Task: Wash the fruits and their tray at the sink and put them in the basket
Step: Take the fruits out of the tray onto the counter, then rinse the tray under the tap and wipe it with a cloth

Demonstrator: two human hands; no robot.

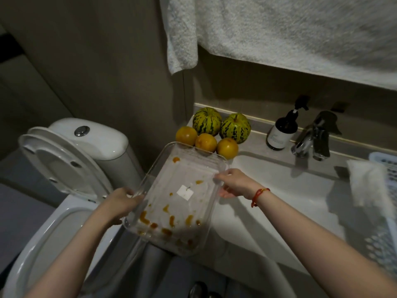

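I hold a clear plastic tray [182, 175] tilted in the air between the toilet and the sink; orange smears and a white sticker mark its floor. My left hand [123, 201] grips its left rim and my right hand [233, 183] grips its right rim. Behind it, on the counter's left corner, stand two green striped melons [207, 121] [235, 127] and three oranges [186, 135] [205, 142] [227, 147]. The white sink basin [279, 190] lies to the right under the chrome tap [311, 140]. A pale plastic basket [384, 233] sits at the right edge.
An open toilet [64, 168] stands on the left, its bowl under my left arm. A dark soap pump bottle [282, 132] is next to the tap. A white cloth [367, 183] drapes over the basket's rim. Towels [279, 29] hang above the counter.
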